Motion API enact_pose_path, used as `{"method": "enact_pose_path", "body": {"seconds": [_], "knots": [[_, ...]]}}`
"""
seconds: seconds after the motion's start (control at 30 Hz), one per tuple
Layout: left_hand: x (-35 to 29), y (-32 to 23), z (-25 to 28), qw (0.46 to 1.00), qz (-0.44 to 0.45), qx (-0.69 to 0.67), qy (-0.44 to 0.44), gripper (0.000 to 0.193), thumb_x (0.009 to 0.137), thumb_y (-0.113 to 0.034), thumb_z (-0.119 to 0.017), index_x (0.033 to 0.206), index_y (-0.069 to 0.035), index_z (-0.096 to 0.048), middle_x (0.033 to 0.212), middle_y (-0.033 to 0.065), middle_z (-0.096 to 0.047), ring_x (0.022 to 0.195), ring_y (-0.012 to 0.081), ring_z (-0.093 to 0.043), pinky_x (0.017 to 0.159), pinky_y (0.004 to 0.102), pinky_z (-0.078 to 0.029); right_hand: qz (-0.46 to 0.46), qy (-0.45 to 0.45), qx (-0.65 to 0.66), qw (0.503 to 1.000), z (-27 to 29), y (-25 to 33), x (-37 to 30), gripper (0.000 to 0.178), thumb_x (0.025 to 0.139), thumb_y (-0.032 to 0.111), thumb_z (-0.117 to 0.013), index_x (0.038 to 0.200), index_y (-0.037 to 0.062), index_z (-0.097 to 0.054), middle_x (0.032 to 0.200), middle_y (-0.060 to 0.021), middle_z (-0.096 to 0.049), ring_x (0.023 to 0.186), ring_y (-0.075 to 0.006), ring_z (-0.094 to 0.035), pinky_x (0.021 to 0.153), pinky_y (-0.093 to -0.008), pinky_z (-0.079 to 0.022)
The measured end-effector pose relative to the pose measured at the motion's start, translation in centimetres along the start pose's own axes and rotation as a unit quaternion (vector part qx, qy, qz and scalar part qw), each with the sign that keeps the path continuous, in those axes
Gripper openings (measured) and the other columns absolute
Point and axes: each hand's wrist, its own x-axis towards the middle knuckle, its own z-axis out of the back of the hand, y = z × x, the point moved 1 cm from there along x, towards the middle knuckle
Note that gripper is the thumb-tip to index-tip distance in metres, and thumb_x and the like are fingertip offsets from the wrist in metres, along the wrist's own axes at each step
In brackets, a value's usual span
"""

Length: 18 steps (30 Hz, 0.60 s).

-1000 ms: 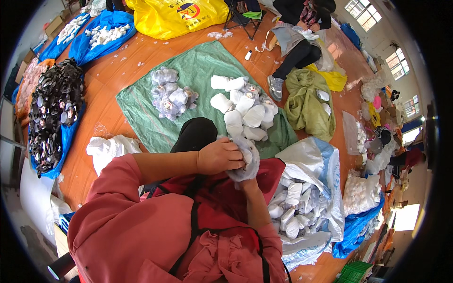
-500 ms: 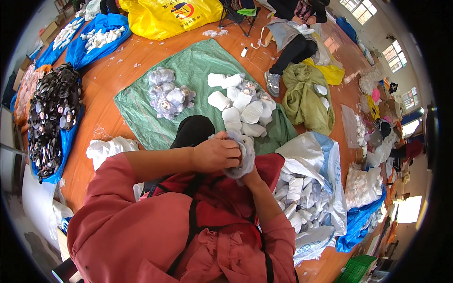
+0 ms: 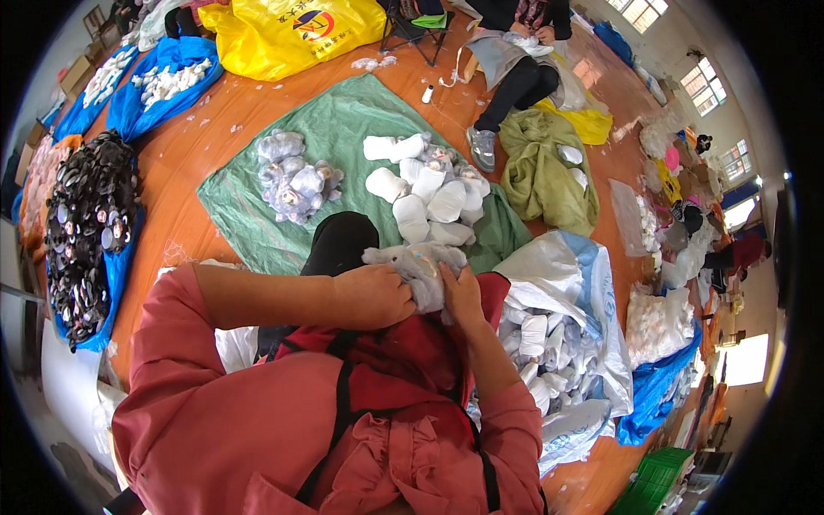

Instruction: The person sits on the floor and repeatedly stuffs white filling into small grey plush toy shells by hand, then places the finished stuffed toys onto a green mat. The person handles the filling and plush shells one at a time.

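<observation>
Both of my hands hold a soft grey plush piece point(image 3: 421, 266) above my lap. My left hand point(image 3: 376, 296) has its fingers closed on the left end of the plush. At the other end, my right hand point(image 3: 461, 293) pinches it with thumb and fingers. Beyond it, a green woven sheet point(image 3: 335, 120) lies on the floor. On that sheet sit a heap of grey-lilac plush pieces point(image 3: 296, 178) at left and a heap of white and grey plush pieces point(image 3: 427, 193) at right.
Right of my lap stands a white woven sack point(image 3: 601, 343) filled with plush pieces. Black round pieces point(image 3: 90, 232) lie on blue sheeting at left. A large yellow bag point(image 3: 283, 39) lies at the back. Another person point(image 3: 524, 77) sits beyond an olive sack point(image 3: 549, 176).
The plush has been turned and stretched sideways between my hands, showing more of its length. My right hand has come up to grip its right side. The view has shifted slightly.
</observation>
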Motion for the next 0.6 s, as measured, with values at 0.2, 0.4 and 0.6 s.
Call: {"method": "enact_pose_path", "body": {"seconds": [0.2,0.4,0.6], "knots": [[1.1,-0.8,-0.5,0.988,0.134,-0.026,-0.076,0.016,0.077,-0.016,-0.06,0.088,-0.005,-0.056,0.092,0.0114,-0.056,0.082,0.0273,-0.059,0.068,0.0385,-0.049,-0.012,0.023,0.203,0.979,-1.3,-3.7,1.1,0.048,0.095,0.031,-0.056,0.124,-0.0076,-0.052,0.111,-0.0195,-0.065,0.101,-0.0284,-0.063,0.088,-0.0364,-0.049],[0.8,0.3,-1.0,0.968,0.131,-0.088,-0.194,0.024,0.074,-0.013,-0.062,0.095,-0.004,-0.057,0.094,0.0114,-0.055,0.084,0.03,-0.06,0.076,0.0405,-0.05,-0.103,0.126,0.388,0.907,-2.9,-1.8,0.0,0.041,0.096,0.022,-0.054,0.129,-0.0025,-0.05,0.114,-0.0118,-0.063,0.1,-0.022,-0.062,0.087,-0.0315,-0.05],[1.9,2.2,0.0,0.985,-0.018,-0.055,-0.163,0.021,0.075,-0.012,-0.061,0.094,-0.005,-0.057,0.088,0.0112,-0.057,0.079,0.0305,-0.06,0.069,0.0401,-0.05,0.266,0.044,0.022,0.963,-4.6,1.4,-0.7,0.036,0.093,0.019,-0.055,0.126,0.006,-0.053,0.116,-0.009,-0.062,0.105,-0.0213,-0.06,0.09,-0.0331,-0.049]]}}
